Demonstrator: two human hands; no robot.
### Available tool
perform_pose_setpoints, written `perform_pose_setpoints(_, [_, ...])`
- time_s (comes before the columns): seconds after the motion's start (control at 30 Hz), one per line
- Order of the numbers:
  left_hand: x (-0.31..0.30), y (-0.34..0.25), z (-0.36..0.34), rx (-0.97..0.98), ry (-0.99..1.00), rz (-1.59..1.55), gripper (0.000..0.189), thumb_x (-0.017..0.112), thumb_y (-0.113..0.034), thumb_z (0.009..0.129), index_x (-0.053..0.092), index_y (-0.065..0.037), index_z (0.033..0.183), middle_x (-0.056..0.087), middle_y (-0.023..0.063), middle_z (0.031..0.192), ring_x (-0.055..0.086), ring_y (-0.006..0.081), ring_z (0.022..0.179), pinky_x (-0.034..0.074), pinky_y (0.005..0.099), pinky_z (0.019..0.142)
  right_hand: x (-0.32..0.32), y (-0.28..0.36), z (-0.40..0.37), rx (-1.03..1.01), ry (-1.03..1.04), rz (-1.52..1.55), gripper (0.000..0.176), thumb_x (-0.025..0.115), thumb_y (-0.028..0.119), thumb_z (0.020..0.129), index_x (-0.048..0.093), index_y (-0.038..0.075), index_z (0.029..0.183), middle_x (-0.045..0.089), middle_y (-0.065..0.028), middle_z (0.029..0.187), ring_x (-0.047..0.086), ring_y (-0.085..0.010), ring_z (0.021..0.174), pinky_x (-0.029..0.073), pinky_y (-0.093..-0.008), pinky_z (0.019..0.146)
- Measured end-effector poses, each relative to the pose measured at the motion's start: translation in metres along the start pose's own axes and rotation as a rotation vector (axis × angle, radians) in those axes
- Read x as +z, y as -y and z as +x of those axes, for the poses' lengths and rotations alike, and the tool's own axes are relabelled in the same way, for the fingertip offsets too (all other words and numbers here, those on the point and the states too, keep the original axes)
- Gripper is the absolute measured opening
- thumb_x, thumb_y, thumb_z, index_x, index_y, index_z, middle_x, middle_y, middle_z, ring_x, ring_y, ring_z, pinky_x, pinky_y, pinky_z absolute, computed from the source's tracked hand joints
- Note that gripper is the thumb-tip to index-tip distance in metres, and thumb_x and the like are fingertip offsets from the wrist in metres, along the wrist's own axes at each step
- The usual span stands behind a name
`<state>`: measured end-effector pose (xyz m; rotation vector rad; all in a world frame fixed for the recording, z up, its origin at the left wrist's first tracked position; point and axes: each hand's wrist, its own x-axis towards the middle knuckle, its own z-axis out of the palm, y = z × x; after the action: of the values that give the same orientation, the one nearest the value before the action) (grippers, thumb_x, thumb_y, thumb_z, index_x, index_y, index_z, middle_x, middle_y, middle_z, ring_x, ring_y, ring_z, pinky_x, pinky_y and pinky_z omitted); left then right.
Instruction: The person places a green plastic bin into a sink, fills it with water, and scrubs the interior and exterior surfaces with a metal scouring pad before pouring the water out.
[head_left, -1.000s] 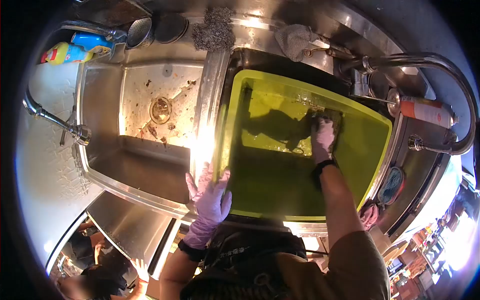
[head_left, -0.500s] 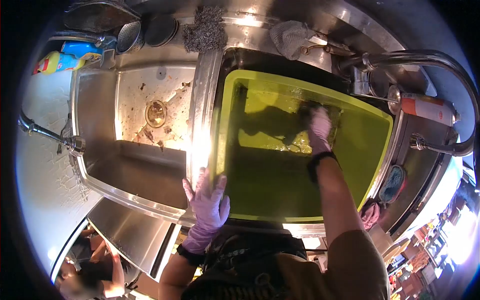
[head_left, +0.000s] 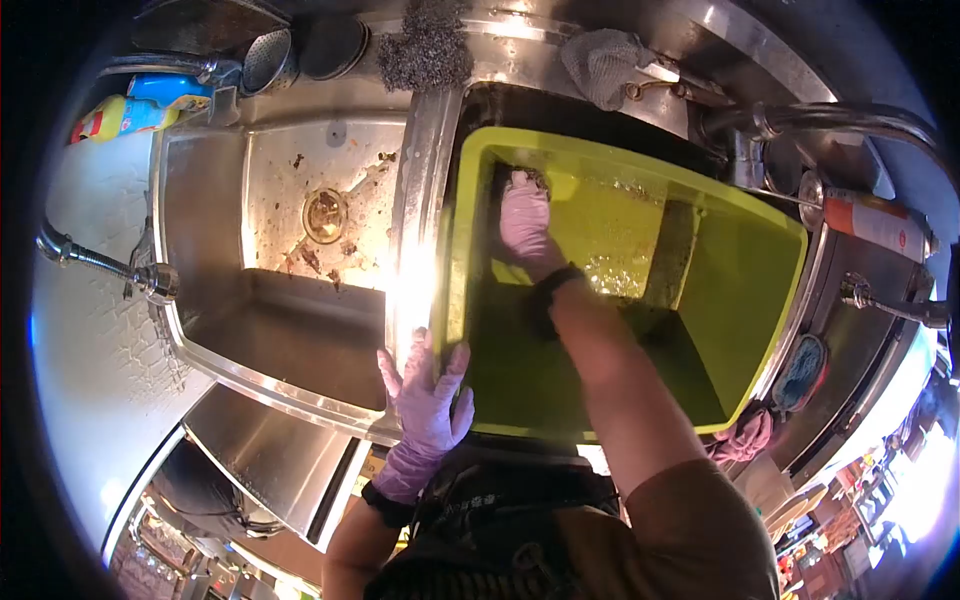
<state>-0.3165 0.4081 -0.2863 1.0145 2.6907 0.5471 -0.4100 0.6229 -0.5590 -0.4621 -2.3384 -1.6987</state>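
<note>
The gloved left hand [head_left: 428, 395] lies flat, all 5 fingers spread; the bare right arm stretches forward, gloved right hand [head_left: 524, 222] palm down.

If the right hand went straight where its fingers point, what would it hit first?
The right hand would likely meet the yellow-green tub's far wall near its left corner; depth unclear.

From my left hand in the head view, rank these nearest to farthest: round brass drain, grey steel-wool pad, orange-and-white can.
1. Round brass drain: in the left basin, nearest the left hand.
2. Grey steel-wool pad: on the back ledge, straight ahead.
3. Orange-and-white can: on the far right ledge, farthest.
</note>
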Motion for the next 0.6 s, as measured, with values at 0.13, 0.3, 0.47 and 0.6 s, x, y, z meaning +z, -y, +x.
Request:
perform_pose_setpoints(0.13, [0.001, -0.003, 0.006, -0.018, -0.045, 0.011, 0.064, 0.049, -0.029, 0.085, 0.027, -0.025, 0.146, 0.040, 0.0098, 0.144, 0.032, 0.0330, 0.136, 0.002, 0.0651, 0.108, 0.023, -0.104, -0.015, -0.424, 0.378, 1.357, 0.018, 0.051, 0.016, 0.084, 0.065, 0.007, 0.090, 0.057, -0.0096, 0.098, 0.058, -0.0228, 0.089, 0.047, -0.0412, 0.085])
perform_pose_setpoints(0.3, [0.000, -0.004, 0.006, -0.022, -0.045, 0.018, 0.063, 0.048, -0.030, 0.085, 0.028, -0.026, 0.145, 0.041, 0.0095, 0.144, 0.032, 0.0331, 0.136, 0.003, 0.0648, 0.109, 0.032, -0.093, -0.043, -0.461, 0.456, 1.328, 0.015, 0.051, 0.016, 0.085, 0.062, 0.006, 0.085, 0.056, -0.0082, 0.099, 0.056, -0.0231, 0.095, 0.046, -0.0386, 0.077])
perform_pose_setpoints(0.47, [0.000, 0.000, 0.000, -0.014, 0.010, -0.022, 0.067, 0.052, -0.024, 0.084, 0.025, -0.027, 0.146, 0.046, 0.0048, 0.140, 0.032, 0.0311, 0.136, 0.001, 0.0631, 0.110, 0.011, -0.058, 0.029, -0.027, 0.762, 1.532, 0.020, 0.055, 0.021, 0.083, 0.056, 0.004, 0.093, 0.059, -0.0132, 0.080, 0.058, -0.0264, 0.067, 0.046, -0.0384, 0.056])
perform_pose_setpoints(0.6, [-0.007, -0.005, 0.008, -0.010, -0.012, -0.019, 0.071, 0.054, -0.020, 0.083, 0.022, -0.027, 0.147, 0.048, 0.0019, 0.139, 0.033, 0.0297, 0.136, -0.001, 0.0624, 0.110, -0.023, -0.065, -0.073, -0.467, 0.006, 1.065, 0.017, 0.040, 0.015, 0.094, 0.054, 0.005, 0.099, 0.057, -0.0072, 0.089, 0.056, -0.0188, 0.077, 0.047, -0.0342, 0.069])
